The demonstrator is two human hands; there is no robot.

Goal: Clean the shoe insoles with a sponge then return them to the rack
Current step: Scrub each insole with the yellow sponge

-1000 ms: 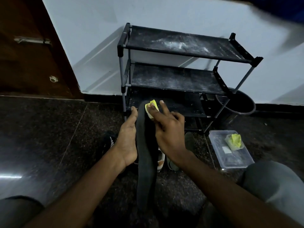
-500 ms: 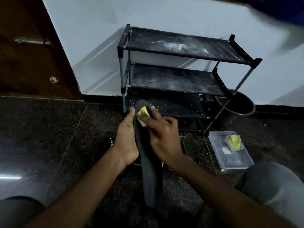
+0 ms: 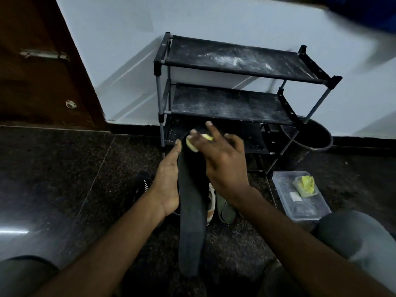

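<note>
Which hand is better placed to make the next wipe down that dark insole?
Probably the right hand: it holds the yellow sponge against the top end of the insole. The left hand is busy steadying the insole along its edge.

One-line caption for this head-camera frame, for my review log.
Right hand presses a yellow sponge on a dark insole held by the left hand, before a black rack.

I work in a home entryway. Indicators: black three-tier metal-framed shoe rack [image 3: 235, 58] against the pale painted wall [image 3: 214, 18], brown wooden door [image 3: 38, 86] with metal latch [image 3: 44, 54], dark speckled polished stone floor [image 3: 64, 168].
</note>
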